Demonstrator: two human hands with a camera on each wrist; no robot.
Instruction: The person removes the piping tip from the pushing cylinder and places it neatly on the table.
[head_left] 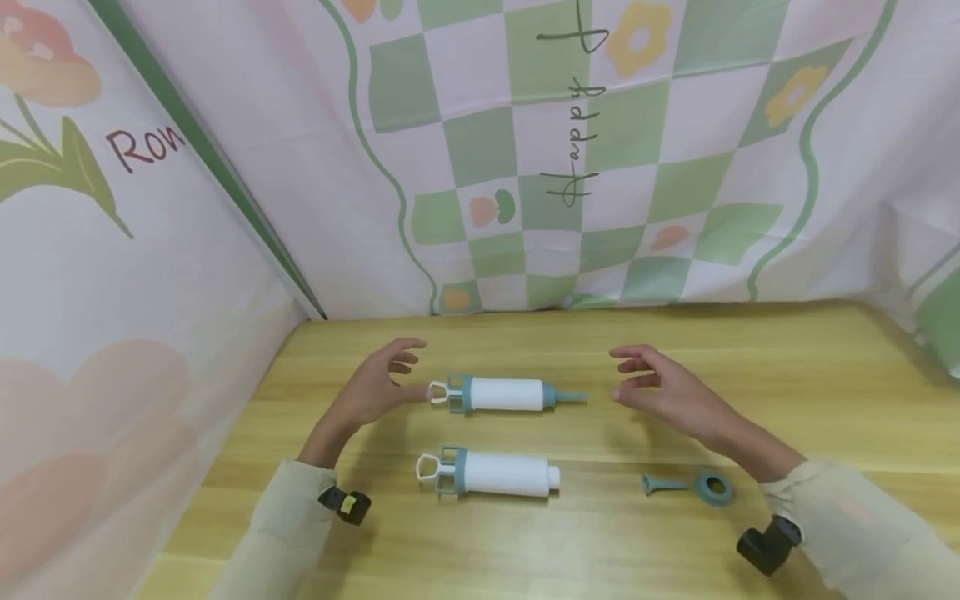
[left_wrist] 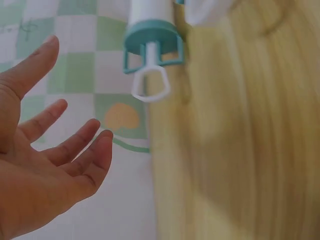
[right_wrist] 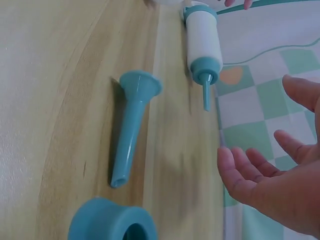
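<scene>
Syringe flat on the table, right between left hand and right hand! Ring handle just beside the left thumb, thumb and fingers spread apart. Thin spout just short of the right fingertips, thumb and fingers apart there too. Second syringe alongside, loose nozzle and collar off to the right.

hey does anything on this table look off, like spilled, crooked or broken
Nothing looks spilled or broken. One difference stands out: the nearer syringe has a bare white tip, while the farther syringe has a teal nozzle; a loose nozzle and ring lie to the right.
</scene>
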